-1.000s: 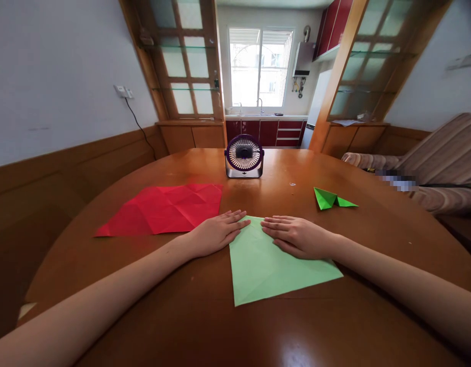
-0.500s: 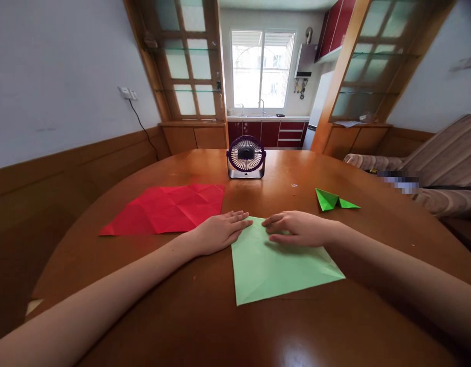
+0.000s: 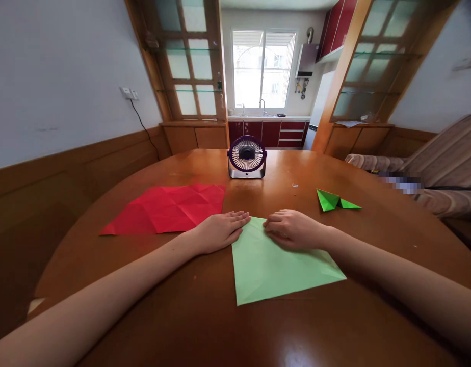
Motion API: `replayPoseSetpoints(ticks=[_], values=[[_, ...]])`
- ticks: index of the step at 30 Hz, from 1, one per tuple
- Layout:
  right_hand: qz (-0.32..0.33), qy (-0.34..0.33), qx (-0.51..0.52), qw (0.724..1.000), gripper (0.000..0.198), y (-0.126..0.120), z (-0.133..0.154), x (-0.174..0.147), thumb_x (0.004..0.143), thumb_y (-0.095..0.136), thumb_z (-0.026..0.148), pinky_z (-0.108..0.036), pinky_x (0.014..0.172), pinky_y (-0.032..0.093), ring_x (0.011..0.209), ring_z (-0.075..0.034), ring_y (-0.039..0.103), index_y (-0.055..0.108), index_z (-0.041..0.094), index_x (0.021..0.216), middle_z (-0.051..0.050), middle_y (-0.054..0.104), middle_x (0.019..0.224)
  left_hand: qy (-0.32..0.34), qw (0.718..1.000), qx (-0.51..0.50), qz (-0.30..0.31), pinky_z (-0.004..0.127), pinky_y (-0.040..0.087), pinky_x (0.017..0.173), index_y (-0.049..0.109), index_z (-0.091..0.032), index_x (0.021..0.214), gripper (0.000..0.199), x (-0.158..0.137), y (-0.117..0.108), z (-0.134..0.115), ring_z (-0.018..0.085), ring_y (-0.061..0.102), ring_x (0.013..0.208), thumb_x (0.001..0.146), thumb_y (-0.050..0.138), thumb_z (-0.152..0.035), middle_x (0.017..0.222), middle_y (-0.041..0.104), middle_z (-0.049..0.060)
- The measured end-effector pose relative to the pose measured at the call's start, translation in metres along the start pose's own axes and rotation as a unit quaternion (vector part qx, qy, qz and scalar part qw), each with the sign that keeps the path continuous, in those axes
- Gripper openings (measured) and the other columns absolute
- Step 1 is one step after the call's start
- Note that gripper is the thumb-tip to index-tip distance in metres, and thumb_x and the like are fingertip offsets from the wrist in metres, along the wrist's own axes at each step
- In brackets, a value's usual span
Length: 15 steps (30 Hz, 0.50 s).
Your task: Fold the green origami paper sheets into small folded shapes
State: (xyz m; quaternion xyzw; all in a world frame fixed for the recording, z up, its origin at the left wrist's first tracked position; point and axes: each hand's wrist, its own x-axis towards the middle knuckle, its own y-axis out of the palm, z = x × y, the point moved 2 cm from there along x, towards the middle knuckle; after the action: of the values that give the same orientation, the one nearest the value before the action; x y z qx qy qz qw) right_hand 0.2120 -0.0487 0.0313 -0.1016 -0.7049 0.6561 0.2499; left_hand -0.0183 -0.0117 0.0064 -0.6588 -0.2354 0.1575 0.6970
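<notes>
A light green sheet of paper [image 3: 281,275] with faint creases lies on the table in front of me. My left hand [image 3: 222,231] is flat and open, palm down, its fingertips on the sheet's far left corner. On the far part of the sheet rests my right hand [image 3: 292,229], fingers curled in and closed. What is under or between those fingers is hidden. To the left lies a creased red sheet of paper [image 3: 170,206], close to my left hand. Beyond my right hand sits a small folded bright green paper piece [image 3: 329,200] with pointed ends.
The brown wooden table [image 3: 162,321] has a rounded edge. A small purple fan [image 3: 246,155] stands at its far side. A striped sofa [image 3: 449,153] is at the right. A power cord [image 3: 144,125] hangs from the wall socket on the left.
My right hand's fingers have curled in; they were straighter and more spread before. My left hand and the papers stay nearly where they were.
</notes>
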Motion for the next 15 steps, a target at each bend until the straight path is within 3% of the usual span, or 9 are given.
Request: replayPoseSetpoints(ticks=[8,15], values=[[-0.070,0.002,-0.024,0.997,0.019,0.011,0.000,-0.004,0.091,0.044,0.017,-0.032,0.073,0.046,0.077,-0.018,0.057,0.063,0.014,0.093,-0.009,0.063,0.087,-0.001,0.997,0.062,-0.051,0.038,0.037,0.111,0.055,-0.011,0.132,0.043,0.012,0.002,-0.008,0.022,0.053,0.127,0.098,0.033,-0.029,0.137,0.055,0.012],[-0.100,0.002,-0.009,0.995,0.019,0.013,0.001,-0.005,0.091,0.044,0.016,-0.033,0.075,0.049,0.082,-0.019,0.058,0.063,0.014,0.092,-0.010,0.064,0.088,-0.086,0.989,0.079,-0.096,0.038,0.049,0.101,0.063,-0.008,0.120,0.040,0.023,0.004,-0.029,0.024,0.062,0.115,0.097,0.035,-0.025,0.125,0.064,0.014]])
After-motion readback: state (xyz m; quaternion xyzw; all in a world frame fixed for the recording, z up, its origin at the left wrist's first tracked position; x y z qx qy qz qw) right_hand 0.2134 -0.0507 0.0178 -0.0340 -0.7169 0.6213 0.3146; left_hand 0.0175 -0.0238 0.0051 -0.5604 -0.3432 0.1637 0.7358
